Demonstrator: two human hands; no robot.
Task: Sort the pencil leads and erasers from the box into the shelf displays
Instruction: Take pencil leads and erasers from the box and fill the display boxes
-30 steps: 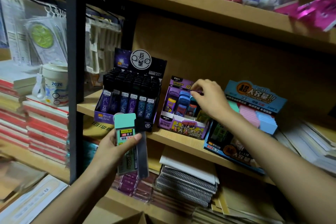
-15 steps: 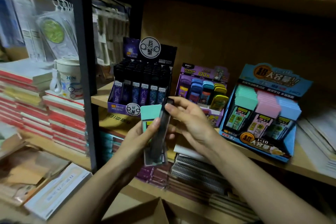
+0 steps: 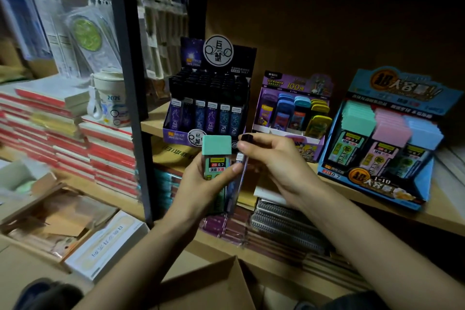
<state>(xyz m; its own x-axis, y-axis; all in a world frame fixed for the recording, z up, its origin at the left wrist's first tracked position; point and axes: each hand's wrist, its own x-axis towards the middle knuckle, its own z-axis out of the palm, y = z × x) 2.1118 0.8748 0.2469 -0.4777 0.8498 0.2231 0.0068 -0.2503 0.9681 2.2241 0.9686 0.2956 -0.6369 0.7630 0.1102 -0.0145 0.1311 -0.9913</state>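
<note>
Vertically, caps upward — mint lead case [image 3: 217,158] gripped in left hand [image 3: 201,191], dark tube [image 3: 239,158] pinched in right hand [image 3: 279,166].

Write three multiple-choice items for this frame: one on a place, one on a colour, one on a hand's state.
1. Where does the blue display stand relative to the purple display?
A. to its left
B. to its right
C. behind it

2. What colour is the cap of the lead case held by the left hand?
A. mint green
B. pink
C. yellow

3. What is the right hand doing?
A. hanging open and idle
B. curled into an empty fist
C. pinching the top of the slim dark tube

Answers:
1 B: the blue one is the rightmost of the displays.
2 A: the cap above the 2B 0.7 label is mint green.
3 C: its fingers close on the tube's black top.
</note>
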